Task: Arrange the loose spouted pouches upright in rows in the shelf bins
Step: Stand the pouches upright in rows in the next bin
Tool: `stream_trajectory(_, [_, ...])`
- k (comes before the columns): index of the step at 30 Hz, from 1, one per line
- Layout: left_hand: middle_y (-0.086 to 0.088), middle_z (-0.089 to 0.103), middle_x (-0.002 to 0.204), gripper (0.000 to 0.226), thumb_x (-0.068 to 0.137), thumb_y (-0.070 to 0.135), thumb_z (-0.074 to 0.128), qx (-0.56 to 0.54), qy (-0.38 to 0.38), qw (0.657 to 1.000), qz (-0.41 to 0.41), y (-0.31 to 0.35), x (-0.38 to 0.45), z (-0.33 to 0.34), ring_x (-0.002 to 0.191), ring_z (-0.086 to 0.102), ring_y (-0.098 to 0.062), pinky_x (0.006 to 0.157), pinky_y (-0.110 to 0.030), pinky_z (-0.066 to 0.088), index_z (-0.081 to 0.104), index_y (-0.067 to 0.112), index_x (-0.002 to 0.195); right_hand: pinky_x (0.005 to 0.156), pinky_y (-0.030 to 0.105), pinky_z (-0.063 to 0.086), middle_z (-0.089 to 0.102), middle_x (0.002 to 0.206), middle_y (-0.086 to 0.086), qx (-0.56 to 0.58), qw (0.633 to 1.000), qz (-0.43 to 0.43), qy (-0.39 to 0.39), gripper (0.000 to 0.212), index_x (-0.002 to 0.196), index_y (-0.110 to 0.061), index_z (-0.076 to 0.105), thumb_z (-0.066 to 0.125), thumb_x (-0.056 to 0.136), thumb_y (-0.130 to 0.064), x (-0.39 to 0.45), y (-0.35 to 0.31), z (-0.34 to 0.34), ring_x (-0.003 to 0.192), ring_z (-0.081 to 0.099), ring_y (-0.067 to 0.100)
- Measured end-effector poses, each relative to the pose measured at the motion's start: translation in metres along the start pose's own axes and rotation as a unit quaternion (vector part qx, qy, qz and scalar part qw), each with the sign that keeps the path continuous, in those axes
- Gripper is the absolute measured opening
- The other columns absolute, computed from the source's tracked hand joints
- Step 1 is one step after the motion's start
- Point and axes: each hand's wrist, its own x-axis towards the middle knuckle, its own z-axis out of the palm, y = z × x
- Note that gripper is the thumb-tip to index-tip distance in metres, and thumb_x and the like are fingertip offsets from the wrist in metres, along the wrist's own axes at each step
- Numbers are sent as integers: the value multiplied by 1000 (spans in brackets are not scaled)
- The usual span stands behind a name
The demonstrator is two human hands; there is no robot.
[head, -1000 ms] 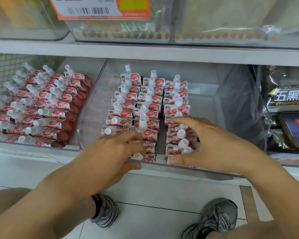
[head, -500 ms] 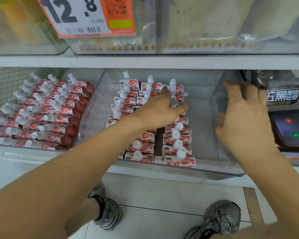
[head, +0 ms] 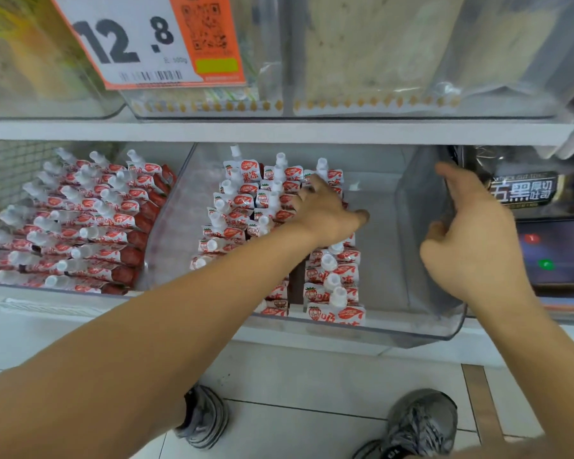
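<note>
Head view, centre bin: the spouted pouches (head: 280, 207) are stood in three rows inside the clear centre bin (head: 421, 334), caps up – a gap is left between the middle and right rows near the front.
Left hand: the left hand (head: 325, 210) is laid over the right-hand row toward the back, fingers spread and pressed onto the caps; nothing is pinched – the row is judged to be squared up or pushed rearward this way.
Right hand: the right hand (head: 468, 240) is set against the bin's right wall, fingers loosely curled and thumb raised, holding nothing; the bin is probably being steadied while the row is pressed.
Free space: the right part of the bin floor is bare, so a fourth row could be taken.
Left bin: a neighbouring bin (head: 63, 288) is packed with the same pouches, all leaning leftward rather than truly upright.
Surroundings: a price tag (head: 146, 41) is hung from the shelf above; a dark packet (head: 524, 190) and a phone (head: 557, 253) are seen at the right.
Obstruction: the left forearm hides much of the middle row; the shelf edge overhead limits reach to the back.
</note>
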Motion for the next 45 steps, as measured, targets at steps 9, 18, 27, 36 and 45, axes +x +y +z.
stream_trajectory(9, [-11, 28, 145, 87, 83, 57, 60, -63, 45, 997, 20, -7, 11, -1, 139, 25, -28, 112, -36, 29, 22, 11, 147, 95, 33, 44, 62, 123, 24, -12, 999, 30, -31, 76, 149, -5, 32, 51, 77, 11, 2, -2, 1, 119, 56, 38])
stream_trajectory(18, [-14, 34, 144, 83, 82, 59, 57, -120, 31, 992, 6, 6, 27, 6, 134, 36, -30, 109, -43, 35, 26, 11, 143, 66, 20, 27, 57, 93, 7, -36, 997, 20, -59, 47, 118, -7, 53, 49, 74, 11, 6, -1, -8, 95, 58, 35])
stream_trajectory(27, [1, 53, 124, 67, 86, 48, 64, -187, -5, 982, -36, -4, 43, 0, 113, 53, -17, 84, -18, 31, 37, 10, 134, 76, 18, 32, 63, 105, 13, -33, 997, 34, -66, 57, 129, -5, 50, 49, 75, 11, 6, -2, -6, 98, 58, 35])
stream_trajectory(36, [-6, 49, 138, 72, 88, 61, 50, -177, -41, 983, 0, 10, 45, 1, 125, 48, -23, 86, -26, 31, 39, 14, 141, 84, 25, 40, 63, 118, 17, -34, 995, 56, -71, 73, 146, -11, 38, 48, 77, 10, 6, -2, -1, 114, 60, 34])
stream_trajectory(45, [-8, 36, 151, 81, 91, 48, 56, -329, -30, 943, -25, 20, 37, 26, 136, 38, -25, 102, -29, 31, 17, 9, 150, 92, 27, 41, 57, 136, 16, -35, 996, 48, -62, 70, 148, -8, 35, 48, 81, 9, 4, -5, 0, 123, 57, 30])
